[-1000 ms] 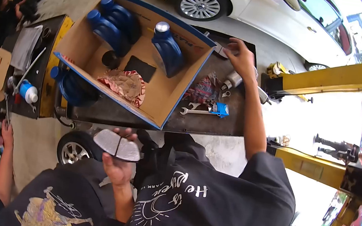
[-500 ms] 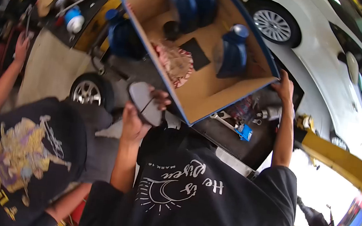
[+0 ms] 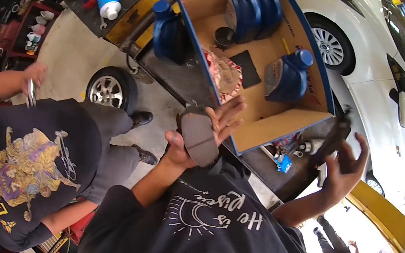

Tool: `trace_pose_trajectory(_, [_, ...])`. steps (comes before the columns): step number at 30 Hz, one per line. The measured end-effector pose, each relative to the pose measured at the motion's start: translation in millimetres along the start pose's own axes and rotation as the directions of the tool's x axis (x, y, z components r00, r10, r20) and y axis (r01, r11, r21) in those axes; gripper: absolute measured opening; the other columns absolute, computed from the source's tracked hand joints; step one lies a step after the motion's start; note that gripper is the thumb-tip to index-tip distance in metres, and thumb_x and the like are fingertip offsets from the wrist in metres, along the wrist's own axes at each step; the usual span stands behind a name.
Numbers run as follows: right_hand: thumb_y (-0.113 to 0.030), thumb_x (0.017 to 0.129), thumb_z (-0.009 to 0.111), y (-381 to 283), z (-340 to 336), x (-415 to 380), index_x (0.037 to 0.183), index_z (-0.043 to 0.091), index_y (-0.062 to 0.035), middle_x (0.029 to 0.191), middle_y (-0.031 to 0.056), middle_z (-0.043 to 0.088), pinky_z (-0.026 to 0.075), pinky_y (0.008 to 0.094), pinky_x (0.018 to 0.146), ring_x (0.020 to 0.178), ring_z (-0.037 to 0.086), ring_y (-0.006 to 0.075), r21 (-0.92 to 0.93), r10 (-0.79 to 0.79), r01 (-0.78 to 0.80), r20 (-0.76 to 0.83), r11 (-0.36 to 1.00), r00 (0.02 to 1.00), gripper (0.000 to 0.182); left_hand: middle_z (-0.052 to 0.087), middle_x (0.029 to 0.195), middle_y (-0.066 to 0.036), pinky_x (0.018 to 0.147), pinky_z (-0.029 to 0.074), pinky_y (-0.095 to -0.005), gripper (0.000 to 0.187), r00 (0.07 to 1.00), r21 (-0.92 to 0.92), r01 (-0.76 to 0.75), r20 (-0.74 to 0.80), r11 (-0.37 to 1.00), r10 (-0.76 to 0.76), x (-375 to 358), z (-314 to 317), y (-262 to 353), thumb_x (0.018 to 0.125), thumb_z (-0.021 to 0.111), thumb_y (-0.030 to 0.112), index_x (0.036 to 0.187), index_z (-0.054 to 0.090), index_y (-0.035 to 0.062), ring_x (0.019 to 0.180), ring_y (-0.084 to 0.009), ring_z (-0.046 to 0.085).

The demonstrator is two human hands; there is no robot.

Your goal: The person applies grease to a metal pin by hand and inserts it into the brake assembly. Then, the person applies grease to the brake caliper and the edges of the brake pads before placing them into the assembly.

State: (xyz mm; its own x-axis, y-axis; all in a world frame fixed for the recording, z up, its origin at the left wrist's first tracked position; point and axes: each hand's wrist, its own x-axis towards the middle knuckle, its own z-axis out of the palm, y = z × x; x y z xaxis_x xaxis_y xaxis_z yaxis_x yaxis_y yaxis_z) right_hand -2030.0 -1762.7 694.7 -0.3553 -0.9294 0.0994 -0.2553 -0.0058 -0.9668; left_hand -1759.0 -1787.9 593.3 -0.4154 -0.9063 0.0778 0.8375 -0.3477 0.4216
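Note:
A brake pad (image 3: 201,141) with a grooved, grey-brown friction face rests in my left hand (image 3: 180,157), gripped between the thumb and the fingers behind it. My right hand (image 3: 346,168), raised at the right, has its thumb and fingers around a dark narrow piece (image 3: 333,138), blurred and seen nearly edge-on. Just beyond both hands stands an open cardboard box (image 3: 259,126) with blue edges. Inside it are blue jugs (image 3: 288,76), a dark round cup (image 3: 224,37), a black flat square (image 3: 246,68) and crumpled red-and-white paper (image 3: 224,75).
Under the box is a dark work surface (image 3: 166,73), with a blue-and-white item (image 3: 283,163) near its front. Another blue jug (image 3: 166,32) stands left of the box. A co-worker (image 3: 38,171) is at my left, near a loose wheel (image 3: 111,89). A white car (image 3: 370,92) stands at the right.
My right hand has left the box's edge and come up with the dark narrow piece. My left hand has turned the brake pad so its grooved face shows more fully.

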Motion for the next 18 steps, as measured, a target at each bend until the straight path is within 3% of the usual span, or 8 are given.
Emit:
trace_pose_trajectory(2, [-0.006,0.054,0.080,-32,80,-11,0.110,0.045,0.0015,0.093,0.0159,0.063,0.047,0.0287,0.078,0.085,0.061,0.0194,0.037,-0.046,0.043,0.093,0.998,0.995,0.067,0.013,0.143,-0.024,0.108,0.014,-0.0474,0.079,0.993,-0.118,-0.099,0.048,0.988,0.105,6,5,13,0.050,0.060,0.079,0.093,0.057,0.0125,0.135,-0.0354,0.006])
trace_pose_trajectory(3, [-0.008,0.053,0.081,-38,117,-13,0.108,0.045,0.0003,0.092,0.0148,0.064,0.047,0.0296,0.078,0.086,0.061,0.0197,-0.010,-0.053,0.055,0.144,0.998,0.988,0.066,0.010,0.144,-0.024,0.108,0.006,-0.0500,0.075,0.987,-0.074,-0.098,0.117,0.992,0.106,10,0,29,0.050,0.059,0.080,0.088,0.060,0.0156,0.135,-0.0364,0.000])
trace_pose_trajectory(7, [-0.009,0.048,0.082,-61,239,-10,0.105,0.047,-0.0032,0.088,0.0114,0.066,0.043,0.0271,0.080,0.084,0.062,0.0159,-0.257,0.003,0.068,0.268,0.964,0.963,0.066,0.009,0.144,-0.024,0.108,0.006,-0.0493,0.073,0.914,-0.066,-0.313,0.250,0.947,0.319,23,-37,92,0.049,0.055,0.083,0.085,0.063,0.0192,0.134,-0.0379,0.004])
trace_pose_trajectory(8, [-0.011,0.050,0.082,-61,268,-7,0.103,0.049,-0.0038,0.085,0.0100,0.066,0.045,0.0267,0.079,0.084,0.062,0.0139,-0.223,-0.073,0.143,0.293,0.964,0.953,0.063,0.010,0.144,-0.025,0.108,0.007,-0.0491,0.074,0.878,-0.075,-0.395,0.261,0.915,0.401,29,-45,106,0.051,0.052,0.084,0.087,0.063,0.0210,0.134,-0.0383,0.009])
trace_pose_trajectory(11, [-0.010,0.056,0.081,-55,344,-5,0.103,0.050,-0.0018,0.089,0.0113,0.066,0.048,0.0260,0.075,0.086,0.061,0.0125,-0.119,-0.107,0.168,0.407,0.979,0.907,0.057,0.021,0.141,-0.021,0.108,0.012,-0.0478,0.074,0.872,-0.181,-0.470,0.055,0.864,0.486,12,-85,154,0.050,0.058,0.079,0.089,0.059,0.0162,0.130,-0.0361,0.020])
trace_pose_trajectory(14, [-0.009,0.059,0.080,-69,407,-2,0.113,0.048,-0.0020,0.094,0.0128,0.066,0.049,0.0277,0.077,0.089,0.063,0.0179,-0.122,-0.076,0.218,0.685,0.968,0.725,0.064,0.024,0.140,-0.019,0.103,0.025,-0.0510,0.074,0.809,-0.096,-0.587,-0.119,0.804,0.576,-23,-117,202,0.049,0.057,0.079,0.089,0.059,0.0161,0.127,-0.0370,0.027])
trace_pose_trajectory(16, [-0.015,0.061,0.078,-55,456,8,0.119,0.046,-0.0023,0.094,0.0142,0.066,0.050,0.0294,0.073,0.086,0.064,0.0185,0.084,-0.091,0.040,0.799,0.996,0.595,0.067,0.026,0.139,-0.018,0.100,0.029,-0.0519,0.075,0.750,-0.048,-0.627,-0.307,0.777,0.586,-52,-137,233,0.049,0.057,0.080,0.089,0.057,0.0160,0.125,-0.0372,0.030])
trace_pose_trajectory(18, [-0.017,0.068,0.073,-56,518,23,0.119,0.045,-0.0031,0.092,0.0209,0.063,0.050,0.0349,0.072,0.082,0.063,0.0328,0.031,-0.146,0.173,0.694,0.984,0.705,0.060,0.028,0.139,-0.018,0.098,0.032,-0.0519,0.075,0.715,-0.092,-0.673,-0.334,0.734,0.614,-77,-160,256,0.050,0.056,0.080,0.090,0.055,0.0158,0.124,-0.0356,0.033])
